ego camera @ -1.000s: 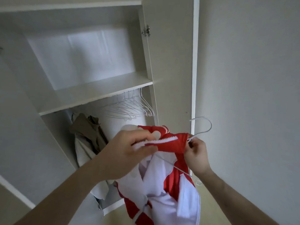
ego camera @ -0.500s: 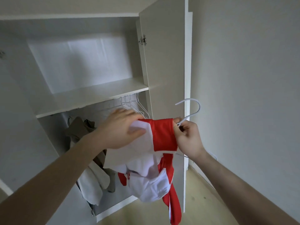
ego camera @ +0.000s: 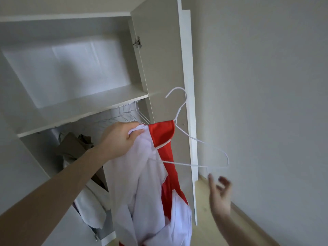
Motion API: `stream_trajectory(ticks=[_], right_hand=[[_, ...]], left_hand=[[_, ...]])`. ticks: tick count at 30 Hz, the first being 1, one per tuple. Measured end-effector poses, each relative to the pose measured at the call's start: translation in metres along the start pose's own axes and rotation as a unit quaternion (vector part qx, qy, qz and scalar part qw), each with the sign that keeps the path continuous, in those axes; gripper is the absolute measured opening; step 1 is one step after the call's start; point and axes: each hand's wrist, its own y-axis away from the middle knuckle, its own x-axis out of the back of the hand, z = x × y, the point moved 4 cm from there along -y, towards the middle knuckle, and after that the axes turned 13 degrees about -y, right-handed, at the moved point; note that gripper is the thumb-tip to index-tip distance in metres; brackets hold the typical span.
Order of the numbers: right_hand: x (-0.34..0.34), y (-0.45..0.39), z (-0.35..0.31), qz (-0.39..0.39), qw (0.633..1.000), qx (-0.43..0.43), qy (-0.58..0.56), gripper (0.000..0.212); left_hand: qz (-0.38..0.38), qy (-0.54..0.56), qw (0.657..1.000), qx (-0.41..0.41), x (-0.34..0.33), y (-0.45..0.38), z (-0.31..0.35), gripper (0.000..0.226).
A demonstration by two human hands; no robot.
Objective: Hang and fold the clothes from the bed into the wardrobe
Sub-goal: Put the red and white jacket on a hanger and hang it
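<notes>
left grip: our left hand pinches the bunched white shoulder of the red and white garment, fingers curled round the cloth, carrying the whole load up in front of the wardrobe.
right grip: our right hand holds nothing now; its fingers are spread and loosely bent, just below the bare arm of the hanger, not touching it. half a second ago it pinched the neck of the hanger at the red collar.
hanger: the white wire hanger is only half in the garment. one arm is lost inside the cloth, the other sticks out bare to the right, and the hook leans up against the wardrobe door.
garment: it hangs lopsided in the air from our left hand, the red side draped down and the white side gathered.
what changed: the right hand let go and dropped, so the hanger tilted out.
meaning: we judge the shirt is not yet seated; the free shoulder needs pulling over the bare arm before hanging.
wardrobe: spare wire hangers wait on the rail under the shelf, with a brown garment already hung to the left.
risk: the hanger may slip out of the cloth.
</notes>
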Motion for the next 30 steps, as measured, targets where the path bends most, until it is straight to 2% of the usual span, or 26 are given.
stream_trajectory(ticks=[1, 3, 5, 6, 7, 9, 11, 13, 14, 16, 19, 22, 25, 27, 30], right_hand=[[-0.004, 0.011, 0.024, -0.053, 0.996, -0.065, 0.041, 0.08], [-0.022, 0.031, 0.06, -0.168, 0.964, -0.186, 0.084, 0.088], [-0.036, 0.035, 0.077, -0.24, 0.932, -0.221, 0.158, 0.099], [-0.042, 0.031, 0.08, -0.264, 0.92, -0.213, 0.195, 0.102], [-0.048, 0.026, 0.08, -0.279, 0.914, -0.199, 0.218, 0.093], [-0.053, 0.008, 0.075, -0.283, 0.918, -0.152, 0.233, 0.047], [-0.051, -0.013, 0.059, -0.243, 0.939, -0.106, 0.22, 0.011], [-0.04, -0.04, 0.033, -0.2, 0.958, -0.074, 0.189, 0.019], [-0.034, -0.052, 0.017, -0.189, 0.962, -0.075, 0.181, 0.015], [-0.018, -0.076, -0.015, -0.187, 0.962, -0.076, 0.186, 0.004], [-0.011, -0.101, -0.076, -0.193, 0.963, -0.023, 0.189, 0.011], [-0.033, -0.093, -0.134, -0.25, 0.951, 0.036, 0.179, 0.022], [-0.065, -0.065, -0.175, -0.301, 0.936, 0.083, 0.161, 0.031], [-0.089, -0.032, -0.19, -0.354, 0.913, 0.111, 0.17, 0.035], [-0.124, 0.025, -0.191, -0.445, 0.859, 0.166, 0.192, 0.024]], left_hand=[[0.007, -0.002, 1.0, -0.007, 0.003, -0.002, 0.003, 0.035], [0.007, -0.01, 1.0, -0.009, 0.008, -0.006, 0.009, 0.039], [-0.004, -0.006, 1.0, -0.016, 0.016, -0.01, 0.018, 0.041], [-0.007, 0.003, 1.0, -0.021, 0.019, -0.011, 0.02, 0.042], [-0.007, 0.008, 1.0, -0.029, 0.023, -0.01, 0.021, 0.044], [-0.008, -0.007, 0.999, -0.044, 0.029, -0.01, 0.019, 0.052], [-0.007, -0.042, 0.998, -0.053, 0.037, -0.007, 0.008, 0.06], [-0.001, -0.096, 0.993, -0.073, 0.048, -0.001, -0.008, 0.06], [0.002, -0.12, 0.989, -0.088, 0.053, 0.004, -0.017, 0.058], [0.002, -0.167, 0.978, -0.126, 0.06, 0.014, -0.035, 0.052], [-0.015, -0.23, 0.962, -0.15, 0.056, 0.031, -0.058, 0.05], [-0.007, -0.249, 0.964, -0.095, 0.038, 0.04, -0.075, 0.062], [-0.011, -0.24, 0.971, 0.003, 0.014, 0.039, -0.082, 0.062], [-0.024, -0.193, 0.979, 0.065, -0.001, 0.037, -0.078, 0.064], [-0.014, -0.063, 0.989, 0.131, -0.014, 0.027, -0.063, 0.062]])
